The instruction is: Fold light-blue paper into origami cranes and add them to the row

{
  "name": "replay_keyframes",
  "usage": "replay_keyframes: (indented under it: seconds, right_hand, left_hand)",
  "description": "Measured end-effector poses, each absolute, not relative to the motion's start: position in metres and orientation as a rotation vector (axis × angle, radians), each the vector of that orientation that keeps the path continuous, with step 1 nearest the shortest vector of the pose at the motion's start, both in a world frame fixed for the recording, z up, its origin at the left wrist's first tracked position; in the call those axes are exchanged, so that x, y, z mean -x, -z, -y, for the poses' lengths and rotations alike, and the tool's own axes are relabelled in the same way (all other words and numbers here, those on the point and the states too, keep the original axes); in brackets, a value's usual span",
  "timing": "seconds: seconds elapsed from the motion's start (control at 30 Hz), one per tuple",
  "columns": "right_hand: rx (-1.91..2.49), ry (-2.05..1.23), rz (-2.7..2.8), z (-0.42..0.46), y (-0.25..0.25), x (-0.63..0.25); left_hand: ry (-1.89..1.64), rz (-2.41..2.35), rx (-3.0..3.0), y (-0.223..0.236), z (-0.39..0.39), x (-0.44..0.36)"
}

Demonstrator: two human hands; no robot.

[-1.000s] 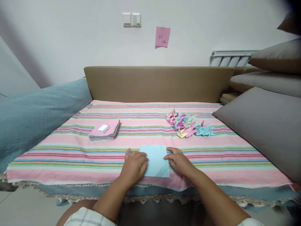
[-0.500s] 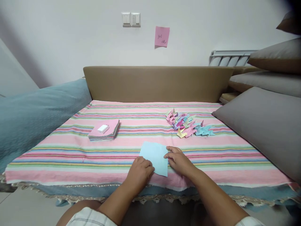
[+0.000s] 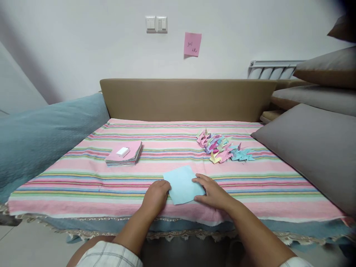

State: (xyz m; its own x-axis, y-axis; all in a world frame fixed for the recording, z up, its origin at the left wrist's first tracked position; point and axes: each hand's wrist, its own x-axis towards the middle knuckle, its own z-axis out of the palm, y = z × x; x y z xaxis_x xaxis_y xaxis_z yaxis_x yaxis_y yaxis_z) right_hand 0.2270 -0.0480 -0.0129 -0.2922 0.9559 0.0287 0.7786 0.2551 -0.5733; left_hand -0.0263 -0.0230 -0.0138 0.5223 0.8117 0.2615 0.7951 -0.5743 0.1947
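A light blue square of paper (image 3: 182, 185) lies on the striped cloth, turned at an angle in front of me. My left hand (image 3: 157, 195) is closed on its left edge, the thumb lying along the paper and the other fingers partly hidden. At the right corner, my right hand (image 3: 211, 191) touches the sheet with thumb and fingers spread apart around that corner. Beyond my right hand lies a cluster of folded paper cranes (image 3: 218, 147) in pink, purple, yellow, green and blue. A stack of coloured paper (image 3: 132, 152) sits at the left with a small white box-shaped object (image 3: 122, 151) on top.
The striped cloth (image 3: 83, 185) covers a couch seat with a brown backrest (image 3: 183, 100). A blue-covered armrest (image 3: 55, 129) bounds the left side. Grey cushions (image 3: 314, 144) are piled on the right. A pink note (image 3: 192, 44) and light switches (image 3: 156, 24) are on the wall.
The blue paper has been turned, so its corners point differently. My left hand has shifted left and back to the sheet's left edge; my right thumb has spread lower along the corner.
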Motion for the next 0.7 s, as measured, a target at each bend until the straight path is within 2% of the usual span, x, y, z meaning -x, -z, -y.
replay_keyframes:
  seconds: [0.7]
  right_hand:
    - [1.329,-0.336,2.304,0.041,0.031,-0.233]
  left_hand:
    - [-0.502,-1.495,-2.596,0.005,0.015,0.037]
